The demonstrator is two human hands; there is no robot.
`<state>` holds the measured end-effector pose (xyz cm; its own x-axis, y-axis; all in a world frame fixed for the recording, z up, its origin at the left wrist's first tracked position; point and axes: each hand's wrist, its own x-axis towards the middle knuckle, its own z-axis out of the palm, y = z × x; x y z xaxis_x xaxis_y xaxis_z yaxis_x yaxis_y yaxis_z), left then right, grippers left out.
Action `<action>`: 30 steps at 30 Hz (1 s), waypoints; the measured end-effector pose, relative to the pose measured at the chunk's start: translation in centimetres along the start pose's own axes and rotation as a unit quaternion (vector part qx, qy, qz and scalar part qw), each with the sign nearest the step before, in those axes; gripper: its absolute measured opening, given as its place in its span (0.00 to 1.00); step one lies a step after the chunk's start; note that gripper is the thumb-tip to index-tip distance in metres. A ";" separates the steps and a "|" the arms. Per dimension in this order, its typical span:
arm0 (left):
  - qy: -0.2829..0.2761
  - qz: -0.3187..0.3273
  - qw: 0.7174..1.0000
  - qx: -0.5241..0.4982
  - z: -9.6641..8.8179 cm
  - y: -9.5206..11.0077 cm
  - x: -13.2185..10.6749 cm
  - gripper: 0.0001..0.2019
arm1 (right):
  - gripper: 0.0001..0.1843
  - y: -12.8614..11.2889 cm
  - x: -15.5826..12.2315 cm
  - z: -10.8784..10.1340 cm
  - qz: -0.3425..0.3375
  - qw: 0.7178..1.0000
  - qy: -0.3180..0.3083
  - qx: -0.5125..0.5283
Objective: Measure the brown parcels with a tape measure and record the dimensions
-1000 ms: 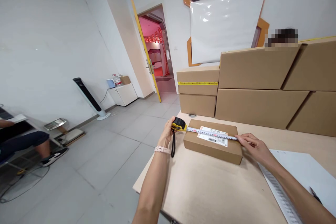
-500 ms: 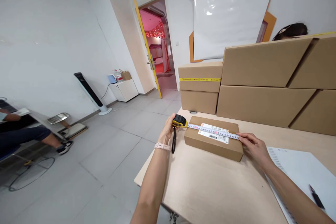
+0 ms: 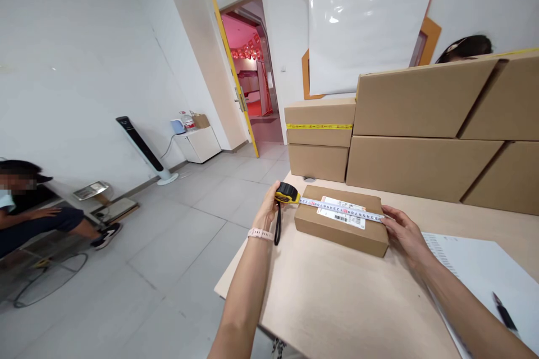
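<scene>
My left hand (image 3: pixel 268 210) is closed around a black and yellow tape measure (image 3: pixel 288 193), just off the left end of a small cardboard box (image 3: pixel 341 239). From its case the white blade runs lengthwise over the box top, crossing a white shipping label (image 3: pixel 352 222). At the box's right end, my right hand (image 3: pixel 402 231) pinches the blade's tip against the edge. A black wrist strap hangs from the tape measure. The box lies flat on a pale wooden table (image 3: pixel 332 291).
Stacked large cartons (image 3: pixel 421 162) line the table's far side. To the right lie a spiral notebook (image 3: pixel 497 269) and a black pen (image 3: pixel 504 311). A seated person (image 3: pixel 37 219) is at far left, near a platform scale (image 3: pixel 120 210); another person's head (image 3: pixel 467 47) shows behind the cartons.
My right hand's fingers have shifted slightly at the blade's tip. The seated person at left has leaned forward, with the head now in view. The tape measure and box stay in place.
</scene>
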<state>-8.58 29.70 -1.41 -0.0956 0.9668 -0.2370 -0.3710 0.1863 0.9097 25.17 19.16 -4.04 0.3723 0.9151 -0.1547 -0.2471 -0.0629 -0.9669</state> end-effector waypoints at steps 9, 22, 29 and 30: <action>0.003 -0.003 1.000 0.004 0.2 0.1 -0.1 0.17 | 0.21 0.2 0.3 -0.3 -0.012 1.000 -0.003 -0.016; 0.002 -0.006 1.000 0.019 0.2 0.2 -0.2 0.18 | 0.22 -0.1 0.1 -0.2 -0.020 0.999 -0.009 -0.023; -0.001 -0.003 1.000 0.019 0.3 0.2 -0.1 0.17 | 0.22 -0.2 0.0 -0.2 -0.015 0.999 -0.011 -0.026; -0.001 -0.004 1.000 0.019 0.3 0.2 -0.1 0.17 | 0.22 -0.2 0.0 -0.2 -0.017 0.999 -0.009 -0.028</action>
<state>-8.37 29.67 -1.09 -0.0910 0.9656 -0.2434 -0.3372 0.2001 0.9199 25.42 19.10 -3.92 0.3633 0.9242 -0.1180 -0.1841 -0.0530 -0.9815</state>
